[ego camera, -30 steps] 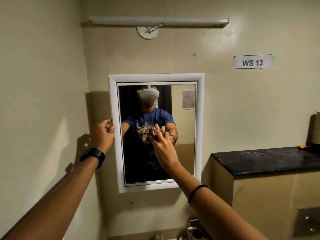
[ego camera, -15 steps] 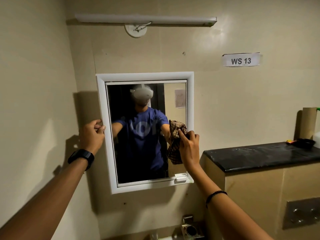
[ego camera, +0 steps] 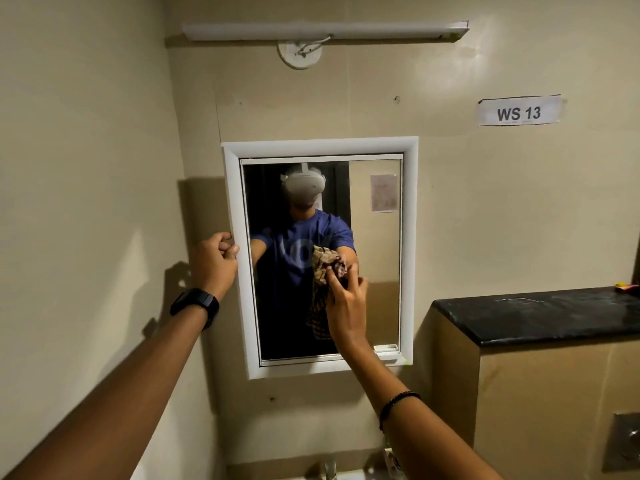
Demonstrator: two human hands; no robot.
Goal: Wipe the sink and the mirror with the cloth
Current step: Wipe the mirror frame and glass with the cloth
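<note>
A white-framed mirror [ego camera: 375, 271] hangs on the beige wall straight ahead. My right hand [ego camera: 346, 306] presses a brown checked cloth [ego camera: 323, 268] against the glass, a little right of the mirror's middle, with part of the cloth hanging down below the fingers. My left hand [ego camera: 214, 261] is curled against the left edge of the mirror frame [ego camera: 242, 289]; a black watch sits on that wrist. Only a sliver of the sink and the top of its tap [ego camera: 329, 469] show at the bottom edge.
A black countertop [ego camera: 540, 315] on a beige block juts out at the right, with a small yellow and red item [ego camera: 626, 288] at its far end. A tube light [ego camera: 325, 29] is mounted above the mirror. A "WS 13" label [ego camera: 518, 113] is stuck on the wall.
My right hand has swept the cloth from the mirror's right edge back toward its middle, after going rightward before that. My left hand stays on the frame. The view has shifted slightly.
</note>
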